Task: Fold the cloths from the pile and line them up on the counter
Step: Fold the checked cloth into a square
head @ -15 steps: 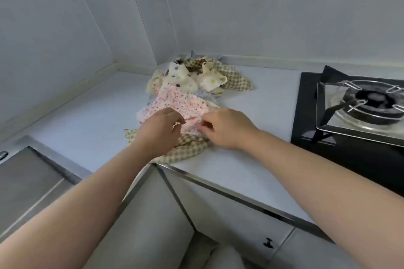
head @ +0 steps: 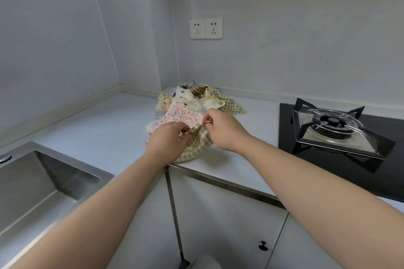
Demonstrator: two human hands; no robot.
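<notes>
Beige checked cloth (head: 197, 142) bunched at counter (head: 105, 129) edge, left hand (head: 167, 137) and right hand (head: 223, 130) pinching its top hem, pink dotted cloth (head: 181, 116) behind

Open counter (head: 98, 129) left of the cloth pile (head: 192, 102), as far as the sink (head: 50, 181). Open too between pile and hob (head: 286, 133) on the right. Hemmed behind by corner walls (head: 135, 39). Front edge taken by the checked cloth (head: 196, 148), gripped by left hand (head: 168, 140) and right hand (head: 225, 131).
</notes>
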